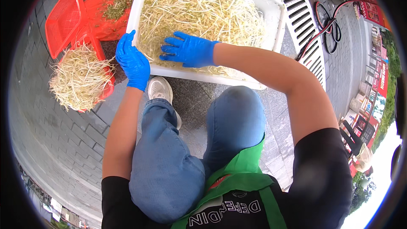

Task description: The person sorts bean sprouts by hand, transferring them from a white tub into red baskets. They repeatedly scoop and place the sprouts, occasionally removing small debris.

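Bean sprouts [203, 9] fill most of a white plastic tub [203, 75] on the paving before me. My right hand [190, 50], in a blue disposable glove, lies palm down on the sprouts near the tub's close side, fingers spread. My left hand [133, 65], gloved the same way, is upright beside the tub's near left corner. Its fingers are together and seem to touch the rim; its palm is hidden. Left of that hand, a heap of bean sprouts [81, 78] sits in a red plastic basket [109, 86], mostly covering it.
An empty red basket [65, 22] tilts behind the heap. Beside it, a red plastic bag [98, 9] carries greenish husks [117, 8]. A slotted metal drain grate [299, 16] runs right of the tub, with a red-and-black cable [327, 27] across it. My shoe [160, 89] is close to the tub.
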### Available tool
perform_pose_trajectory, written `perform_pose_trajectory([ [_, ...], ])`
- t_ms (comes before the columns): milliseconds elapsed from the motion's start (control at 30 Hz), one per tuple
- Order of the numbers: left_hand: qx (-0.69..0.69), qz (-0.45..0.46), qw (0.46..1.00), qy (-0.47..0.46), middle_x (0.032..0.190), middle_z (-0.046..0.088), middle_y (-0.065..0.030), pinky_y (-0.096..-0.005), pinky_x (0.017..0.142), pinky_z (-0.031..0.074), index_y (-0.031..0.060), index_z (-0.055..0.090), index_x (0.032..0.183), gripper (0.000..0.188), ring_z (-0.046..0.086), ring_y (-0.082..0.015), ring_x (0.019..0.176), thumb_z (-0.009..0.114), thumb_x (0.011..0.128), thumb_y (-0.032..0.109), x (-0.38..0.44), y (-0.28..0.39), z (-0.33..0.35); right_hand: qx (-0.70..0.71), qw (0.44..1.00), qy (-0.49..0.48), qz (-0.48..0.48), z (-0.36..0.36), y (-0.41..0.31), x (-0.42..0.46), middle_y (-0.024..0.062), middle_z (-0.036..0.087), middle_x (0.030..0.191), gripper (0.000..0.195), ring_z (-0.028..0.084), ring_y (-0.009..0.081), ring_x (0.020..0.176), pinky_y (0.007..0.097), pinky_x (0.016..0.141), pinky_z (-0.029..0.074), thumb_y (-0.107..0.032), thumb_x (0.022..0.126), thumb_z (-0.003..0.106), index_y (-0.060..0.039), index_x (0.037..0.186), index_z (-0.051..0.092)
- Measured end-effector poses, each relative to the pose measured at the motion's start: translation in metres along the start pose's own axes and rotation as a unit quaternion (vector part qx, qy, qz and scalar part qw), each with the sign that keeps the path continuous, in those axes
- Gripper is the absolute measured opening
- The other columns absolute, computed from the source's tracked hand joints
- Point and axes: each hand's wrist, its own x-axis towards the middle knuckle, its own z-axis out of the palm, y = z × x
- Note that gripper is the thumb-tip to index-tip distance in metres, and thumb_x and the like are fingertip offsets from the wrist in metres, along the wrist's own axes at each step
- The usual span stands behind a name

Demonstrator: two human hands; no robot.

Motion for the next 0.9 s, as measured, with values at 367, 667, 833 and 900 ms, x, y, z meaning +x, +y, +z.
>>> perform_pose_trajectory([
  [367, 0.033, -0.022, 0.998, -0.051, 0.123, 0.051, -0.0113, -0.0415, 0.1, 0.034, 0.0083, 0.056, 0.124, 0.045, 0.047, -0.0292, 0.117, 0.05, 0.081, -0.004, -0.001, 0.002, 0.003, -0.022, 0.967, -0.095, 0.234, -0.048, 0.025, -0.203, 0.0124, 0.042, 0.141, 0.055, 0.041, 0.0301, 0.129, 0.0506, 0.109, 0.028, -0.021, 0.083, 0.061, -0.0172, 0.136, 0.046],
  [667, 0.079, 0.019, 0.995, -0.061, 0.12, 0.053, -0.0138, -0.0429, 0.098, 0.036, 0.0069, 0.055, 0.125, 0.043, 0.048, -0.0311, 0.114, 0.049, 0.083, -0.002, -0.002, 0.001, -0.001, -0.06, 0.987, 0.093, 0.114, -0.022, 0.01, 0.056, 0.0108, 0.039, 0.144, 0.058, 0.032, 0.0296, 0.135, 0.0534, 0.112, 0.021, -0.032, 0.088, 0.054, -0.0139, 0.141, 0.038],
  [833, 0.086, 0.015, 0.994, -0.072, 0.121, 0.05, -0.0111, -0.0434, 0.099, 0.033, 0.0091, 0.055, 0.126, 0.051, 0.046, -0.0293, 0.116, 0.052, 0.077, -0.004, -0.002, 0.003, -0.004, -0.053, 0.981, 0.07, 0.171, -0.019, 0.064, -0.005, 0.0059, 0.03, 0.15, 0.064, 0.027, 0.0305, 0.138, 0.0516, 0.113, 0.019, -0.04, 0.089, 0.054, -0.0232, 0.146, 0.029],
  [900, 0.066, -0.002, 0.995, -0.08, 0.122, 0.05, -0.0105, -0.0437, 0.099, 0.032, 0.0088, 0.055, 0.126, 0.054, 0.046, -0.0291, 0.115, 0.051, 0.074, -0.007, -0.002, 0.004, -0.004, -0.057, 0.973, 0.018, 0.222, -0.028, 0.08, -0.068, 0.0076, 0.028, 0.151, 0.064, 0.027, 0.0312, 0.138, 0.0498, 0.112, 0.023, -0.036, 0.091, 0.054, -0.0231, 0.147, 0.026],
])
